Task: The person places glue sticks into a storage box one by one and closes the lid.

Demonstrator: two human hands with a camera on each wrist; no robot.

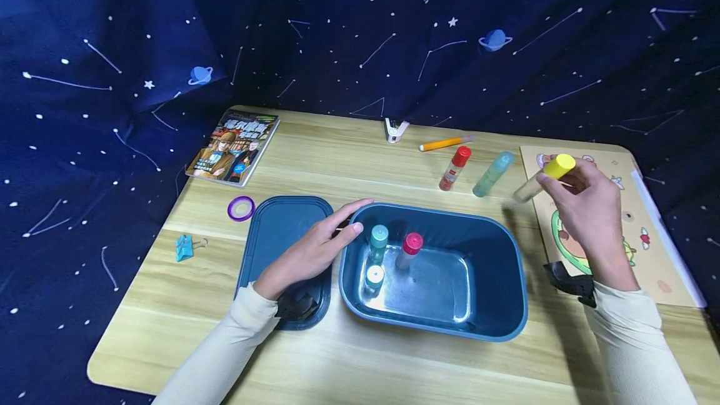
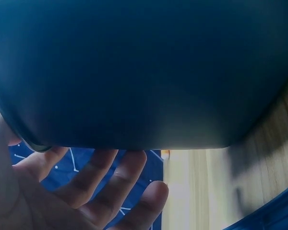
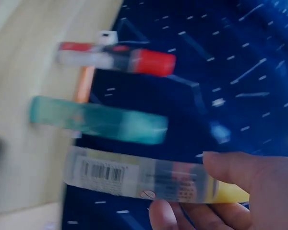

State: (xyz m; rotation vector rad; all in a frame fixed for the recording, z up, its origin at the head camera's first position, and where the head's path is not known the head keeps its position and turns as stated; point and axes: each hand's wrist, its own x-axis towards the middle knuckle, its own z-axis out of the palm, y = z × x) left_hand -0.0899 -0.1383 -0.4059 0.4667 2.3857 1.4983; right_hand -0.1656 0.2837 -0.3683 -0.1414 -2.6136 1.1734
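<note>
Currently, the blue bin [image 1: 495, 280] on the counter [image 1: 405, 367] holds three tubes toward its left end: a teal-capped tube [image 1: 379, 239], a pink-capped tube [image 1: 410, 249] and a white-capped tube [image 1: 374, 279]. The left hand [image 1: 312, 247] reaches across the lid [image 1: 281, 224] and rests on the bin's left rim, fingers loosely spread, not clenched. Beyond the bin's right end, the right hand [image 1: 593, 214] pinches a tilted yellow-capped tube [image 3: 144, 176] near its cap, beside the green tube [image 1: 492, 174].
</note>
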